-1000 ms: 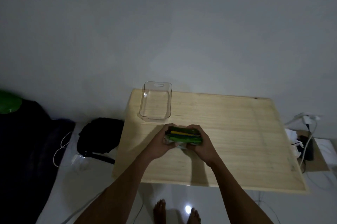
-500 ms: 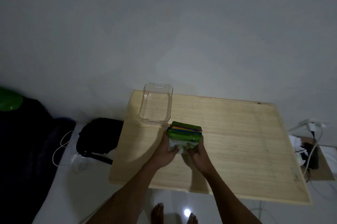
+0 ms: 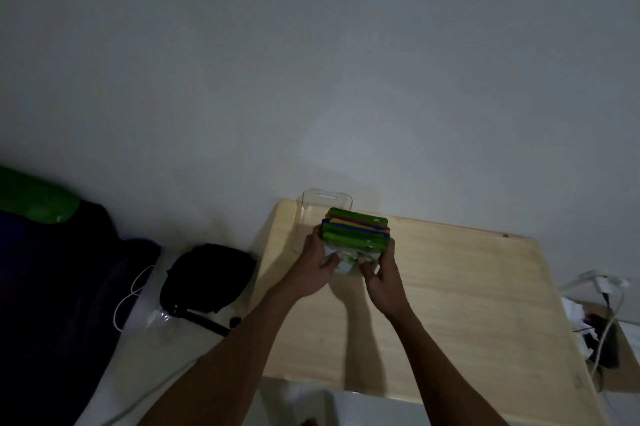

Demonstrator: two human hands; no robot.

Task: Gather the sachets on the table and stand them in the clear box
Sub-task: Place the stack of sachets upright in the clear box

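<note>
Both hands grip 1 bundle of sachets [image 3: 356,235] between them: left hand [image 3: 318,269] clamps the left end, right hand [image 3: 382,278] the right end, fingers wrapped under the near face. Bundle is held upright w/ edges up, green outer packs, blue, yellow and purple edges inside. It sits above the near part of the clear box [image 3: 325,198], which stands at the far left corner of the wooden bench [image 3: 467,304]; can't tell if sachets touch the box. Left of bench, on the floor, a black bag [image 3: 207,276] w/ a white cable [image 3: 133,290] beside it. Far right: chargers and cables [image 3: 602,307].
</note>
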